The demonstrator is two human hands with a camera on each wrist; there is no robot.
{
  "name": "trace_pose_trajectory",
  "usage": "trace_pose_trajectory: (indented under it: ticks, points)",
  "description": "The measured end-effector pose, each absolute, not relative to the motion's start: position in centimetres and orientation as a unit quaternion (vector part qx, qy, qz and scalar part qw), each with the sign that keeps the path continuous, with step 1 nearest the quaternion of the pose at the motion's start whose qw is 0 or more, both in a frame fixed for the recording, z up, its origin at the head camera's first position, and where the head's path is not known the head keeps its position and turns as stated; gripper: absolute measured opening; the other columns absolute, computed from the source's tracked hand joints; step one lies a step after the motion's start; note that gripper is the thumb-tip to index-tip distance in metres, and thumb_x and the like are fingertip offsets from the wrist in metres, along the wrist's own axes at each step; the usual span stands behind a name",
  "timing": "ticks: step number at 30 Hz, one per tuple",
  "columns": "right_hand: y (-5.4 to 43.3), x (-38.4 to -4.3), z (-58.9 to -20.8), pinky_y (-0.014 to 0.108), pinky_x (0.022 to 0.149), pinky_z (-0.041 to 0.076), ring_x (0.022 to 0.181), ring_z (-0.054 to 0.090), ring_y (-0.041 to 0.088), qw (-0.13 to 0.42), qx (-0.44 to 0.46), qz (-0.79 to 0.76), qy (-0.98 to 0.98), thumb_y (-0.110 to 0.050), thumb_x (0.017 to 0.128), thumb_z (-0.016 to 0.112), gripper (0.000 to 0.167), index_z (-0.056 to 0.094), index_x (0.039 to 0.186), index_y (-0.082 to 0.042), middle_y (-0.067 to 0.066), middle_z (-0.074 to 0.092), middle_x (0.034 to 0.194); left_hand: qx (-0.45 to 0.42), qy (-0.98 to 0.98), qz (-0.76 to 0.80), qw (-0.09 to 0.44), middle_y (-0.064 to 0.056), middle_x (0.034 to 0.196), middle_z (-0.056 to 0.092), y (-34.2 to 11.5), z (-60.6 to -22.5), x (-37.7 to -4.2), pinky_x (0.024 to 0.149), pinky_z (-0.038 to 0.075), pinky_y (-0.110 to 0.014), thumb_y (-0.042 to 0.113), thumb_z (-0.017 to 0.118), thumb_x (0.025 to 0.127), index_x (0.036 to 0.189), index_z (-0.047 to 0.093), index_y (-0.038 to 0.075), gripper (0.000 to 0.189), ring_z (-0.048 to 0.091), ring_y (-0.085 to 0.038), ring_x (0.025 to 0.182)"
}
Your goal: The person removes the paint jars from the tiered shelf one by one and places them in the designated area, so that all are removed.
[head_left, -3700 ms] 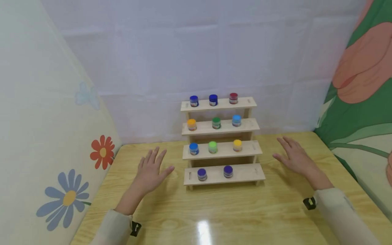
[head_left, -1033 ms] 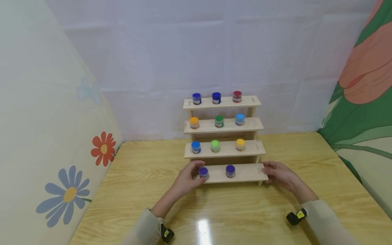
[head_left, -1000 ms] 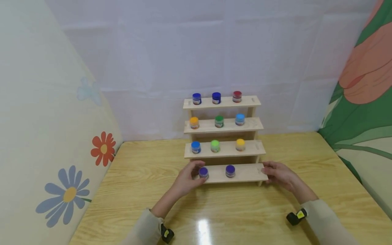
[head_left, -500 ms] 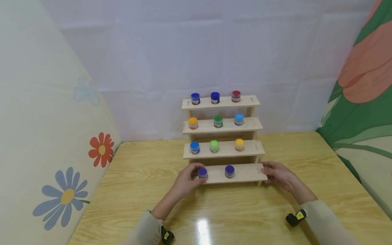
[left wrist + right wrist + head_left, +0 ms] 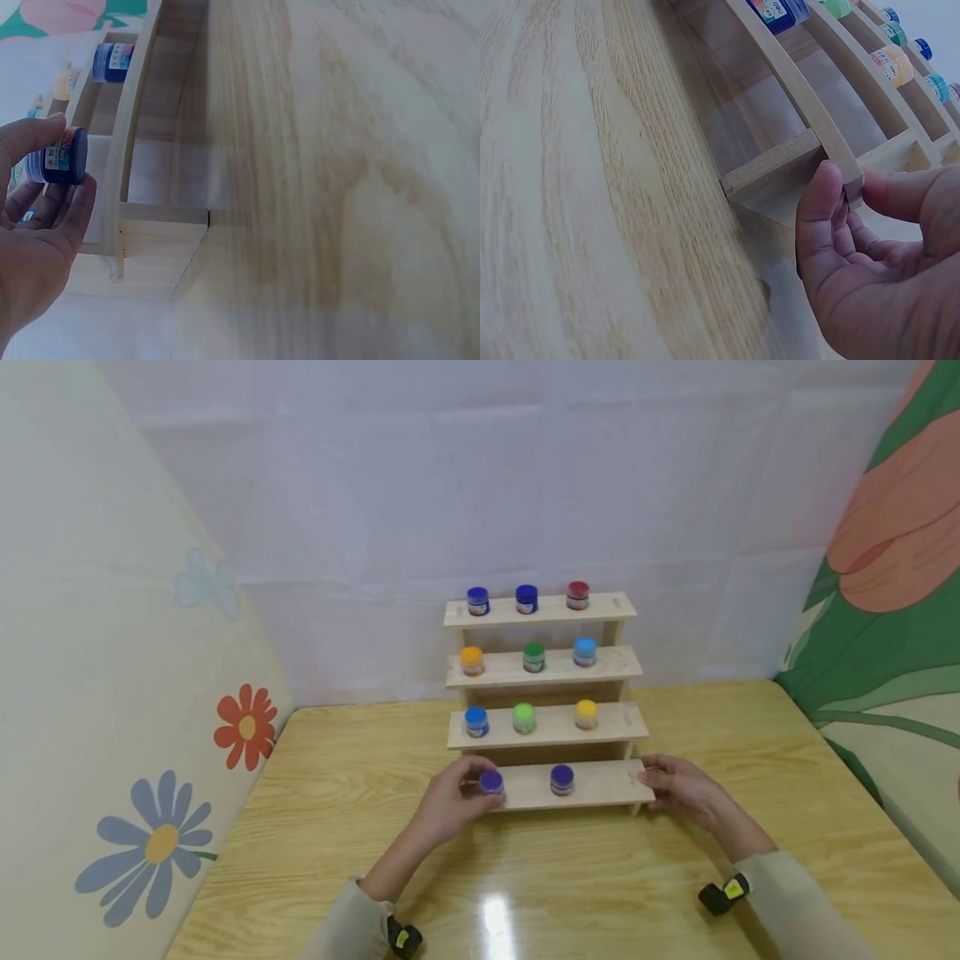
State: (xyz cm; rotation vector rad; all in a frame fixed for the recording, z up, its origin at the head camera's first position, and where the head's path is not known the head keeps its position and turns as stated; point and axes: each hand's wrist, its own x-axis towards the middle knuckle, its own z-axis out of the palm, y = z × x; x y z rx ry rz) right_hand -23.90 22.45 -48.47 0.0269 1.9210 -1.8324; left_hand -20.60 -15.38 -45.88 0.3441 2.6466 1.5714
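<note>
Left hand point(image 5: 448, 802): I am seeing thumb and fingers pinching the left purple jar point(image 5: 492, 782); the jar is showing its base in the left wrist view, seemingly just off the lowest shelf point(image 5: 607, 782).
Right hand point(image 5: 686, 789): thumb and forefinger are pinching that shelf's right end.
Second purple jar point(image 5: 562, 779): standing upright near mid-shelf; the right wrist view's top edge is cutting it off.
Hidden: in the head view, the left hand is covering the shelf's left end, and I am losing some right fingers beneath the wood. Label print is appearing too small to read. Yellow jar point(image 5: 586, 714) is looking blurred in the left wrist view. Sleeves point(image 5: 795, 893) are running out of frame.
Edges: the rack point(image 5: 547, 682) is standing near the rear cloth point(image 5: 360, 485), the table point(image 5: 337, 743) stretching widely to both sides and in front.
</note>
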Motion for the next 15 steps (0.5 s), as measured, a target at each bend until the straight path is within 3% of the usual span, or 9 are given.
trace_pose_trajectory:
  ticks: [7,15]
  points:
    - [22.4,-23.8,-48.5,0.026,0.071,0.057,0.089,0.062,0.013,0.243,0.004,-0.676,0.695,-0.012,0.104,0.055,0.064,0.02,0.151,0.016,0.007,0.062,0.11,0.104,0.853,0.51,0.024,-0.005,0.113,0.07,-16.5,-45.1,-19.9,0.096,0.057,-0.041,0.01,0.084,0.082,0.113,0.066,0.013,0.036,0.066,-0.027,0.112]
    - [22.3,-23.8,-48.7,0.026,0.071,0.056,0.089,0.063,0.014,0.242,0.012,-0.677,0.695,-0.012,0.104,0.055,0.063,0.022,0.151,0.014,0.007,0.064,0.109,0.102,0.854,0.509,0.023,-0.009,0.119,0.07,-18.6,-44.8,-19.3,0.097,0.057,-0.041,0.011,0.082,0.086,0.126,0.065,0.007,0.044,0.066,-0.028,0.112]
